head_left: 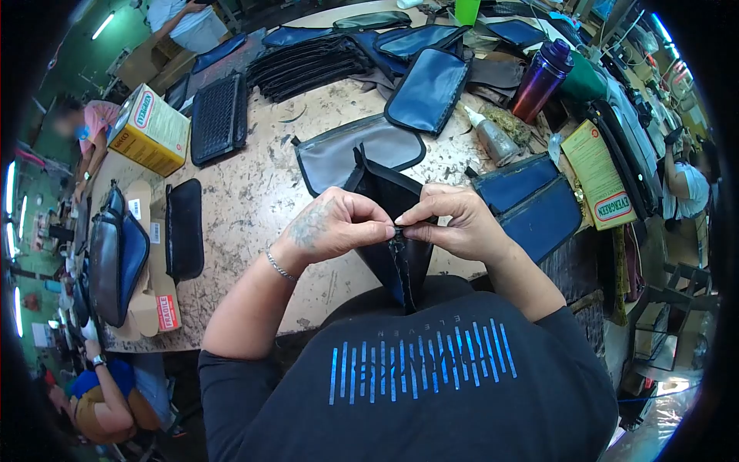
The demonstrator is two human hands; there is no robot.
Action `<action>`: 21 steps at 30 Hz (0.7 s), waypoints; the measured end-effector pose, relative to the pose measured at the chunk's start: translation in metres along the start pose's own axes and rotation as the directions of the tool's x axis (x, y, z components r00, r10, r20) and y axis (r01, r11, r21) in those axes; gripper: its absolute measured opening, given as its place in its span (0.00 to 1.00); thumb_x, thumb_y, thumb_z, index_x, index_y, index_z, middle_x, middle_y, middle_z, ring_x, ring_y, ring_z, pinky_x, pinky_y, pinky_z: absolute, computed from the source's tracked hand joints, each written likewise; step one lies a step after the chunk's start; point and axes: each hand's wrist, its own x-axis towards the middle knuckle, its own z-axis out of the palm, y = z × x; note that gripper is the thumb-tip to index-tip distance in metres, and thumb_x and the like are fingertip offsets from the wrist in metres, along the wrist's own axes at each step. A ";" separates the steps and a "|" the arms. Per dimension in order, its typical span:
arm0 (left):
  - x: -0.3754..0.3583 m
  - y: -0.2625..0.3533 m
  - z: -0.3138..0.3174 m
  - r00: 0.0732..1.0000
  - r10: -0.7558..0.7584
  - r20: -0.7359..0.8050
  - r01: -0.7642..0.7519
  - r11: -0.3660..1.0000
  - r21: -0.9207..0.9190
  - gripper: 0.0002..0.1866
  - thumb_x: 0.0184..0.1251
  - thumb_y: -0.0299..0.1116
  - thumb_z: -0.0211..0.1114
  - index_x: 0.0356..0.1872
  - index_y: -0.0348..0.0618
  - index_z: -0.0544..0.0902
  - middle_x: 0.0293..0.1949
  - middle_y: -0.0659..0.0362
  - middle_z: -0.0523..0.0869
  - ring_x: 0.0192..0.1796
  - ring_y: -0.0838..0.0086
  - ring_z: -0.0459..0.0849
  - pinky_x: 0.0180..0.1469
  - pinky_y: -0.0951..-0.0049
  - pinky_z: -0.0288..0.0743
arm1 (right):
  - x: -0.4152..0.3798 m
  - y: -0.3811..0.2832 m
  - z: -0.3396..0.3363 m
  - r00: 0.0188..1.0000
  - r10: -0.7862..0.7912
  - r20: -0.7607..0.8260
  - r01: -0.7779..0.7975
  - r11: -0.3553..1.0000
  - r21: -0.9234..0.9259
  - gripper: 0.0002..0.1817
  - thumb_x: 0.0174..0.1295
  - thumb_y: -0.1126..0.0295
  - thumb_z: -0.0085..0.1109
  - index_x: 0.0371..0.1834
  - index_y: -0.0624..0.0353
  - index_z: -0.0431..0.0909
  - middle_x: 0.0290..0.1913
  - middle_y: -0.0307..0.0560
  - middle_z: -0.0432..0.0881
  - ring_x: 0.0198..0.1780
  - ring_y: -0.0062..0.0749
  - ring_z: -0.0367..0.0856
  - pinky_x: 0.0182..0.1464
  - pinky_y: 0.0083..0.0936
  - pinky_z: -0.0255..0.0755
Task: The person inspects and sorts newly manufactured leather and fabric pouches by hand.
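Observation:
A black pouch (382,269) with a zipper edge stands upright in front of my chest, its mouth spread apart at the far side. My left hand (335,225) pinches the near rim of this pouch between thumb and fingers. Right beside it, my right hand (453,219) pinches the same rim, and the fingertips of both hands almost meet. What exactly lies between the fingertips is too small to make out. Behind the pouch lies a flat grey-lined piece (362,150) with dark edging. Blue-lined pieces (533,206) lie to the right of my right hand.
A blue piece (429,86), a dropper-tipped bottle (493,138) and a purple tumbler (542,81) are farther back. Yellow cans (154,129) stand left and right. A stack of black pieces (308,65), a woven black panel (219,117) and a black pouch (185,231) lie on the table (258,208).

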 end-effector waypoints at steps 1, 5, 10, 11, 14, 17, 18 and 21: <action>-0.001 0.002 0.001 1.000 0.006 -0.002 -0.006 1.000 0.017 0.06 0.51 0.30 0.63 0.27 0.38 0.83 0.18 0.67 0.78 0.23 0.88 0.71 0.27 0.87 0.65 | 0.000 -0.001 0.000 1.000 -0.005 0.007 0.005 1.000 -0.011 0.08 0.43 0.77 0.64 0.29 0.57 0.81 0.22 0.39 0.74 0.26 0.23 0.71 0.28 0.19 0.65; -0.002 0.002 0.000 0.998 0.023 0.053 -0.024 1.000 0.007 0.06 0.51 0.29 0.63 0.26 0.38 0.83 0.19 0.67 0.78 0.23 0.88 0.71 0.26 0.87 0.64 | 0.000 -0.006 -0.005 0.997 -0.049 0.060 0.052 0.997 -0.055 0.08 0.44 0.73 0.65 0.29 0.58 0.79 0.24 0.40 0.75 0.28 0.26 0.72 0.31 0.21 0.65; -0.002 0.003 0.001 0.996 -0.010 0.088 0.025 0.985 -0.171 0.04 0.51 0.25 0.64 0.27 0.35 0.81 0.22 0.65 0.79 0.24 0.87 0.73 0.27 0.88 0.65 | 0.000 -0.007 -0.012 0.994 -0.027 0.109 0.033 0.997 -0.062 0.11 0.44 0.69 0.66 0.29 0.60 0.77 0.26 0.41 0.77 0.31 0.30 0.74 0.35 0.22 0.66; -0.002 0.003 0.000 0.996 -0.009 0.089 0.025 0.985 -0.170 0.04 0.51 0.25 0.64 0.27 0.35 0.81 0.22 0.65 0.79 0.24 0.87 0.73 0.27 0.88 0.65 | 0.000 -0.007 -0.013 0.993 -0.024 0.120 0.029 0.999 -0.041 0.11 0.44 0.69 0.66 0.29 0.60 0.77 0.27 0.42 0.77 0.32 0.30 0.74 0.36 0.22 0.66; -0.001 0.001 -0.002 0.993 -0.029 0.113 0.054 0.974 -0.221 0.05 0.51 0.26 0.64 0.28 0.35 0.81 0.23 0.63 0.80 0.26 0.86 0.75 0.29 0.87 0.68 | -0.002 -0.004 -0.013 0.994 -0.064 0.090 0.064 0.998 0.004 0.09 0.44 0.72 0.64 0.29 0.61 0.77 0.28 0.43 0.77 0.32 0.30 0.74 0.36 0.22 0.67; -0.001 -0.002 -0.003 0.990 -0.059 0.129 0.094 0.955 -0.281 0.06 0.52 0.30 0.65 0.28 0.37 0.82 0.24 0.65 0.81 0.28 0.86 0.75 0.32 0.86 0.67 | -0.004 -0.002 -0.011 0.997 -0.025 0.070 0.024 1.000 0.016 0.08 0.44 0.75 0.63 0.29 0.60 0.77 0.27 0.42 0.77 0.31 0.29 0.75 0.35 0.22 0.67; -0.001 -0.002 -0.003 0.989 -0.082 0.123 0.115 0.949 -0.294 0.07 0.52 0.31 0.65 0.28 0.38 0.82 0.24 0.64 0.81 0.28 0.86 0.75 0.33 0.86 0.67 | -0.005 -0.001 -0.010 0.997 -0.024 0.071 0.023 1.000 0.016 0.08 0.44 0.75 0.63 0.29 0.60 0.77 0.27 0.42 0.77 0.31 0.29 0.75 0.35 0.22 0.67; -0.001 -0.009 -0.003 0.985 -0.143 0.095 0.168 0.919 -0.357 0.07 0.52 0.32 0.65 0.28 0.38 0.82 0.24 0.64 0.81 0.28 0.85 0.75 0.33 0.86 0.68 | -0.005 -0.002 -0.007 0.999 -0.050 0.017 0.050 0.998 -0.039 0.08 0.42 0.77 0.63 0.28 0.60 0.78 0.25 0.42 0.77 0.29 0.29 0.75 0.34 0.22 0.67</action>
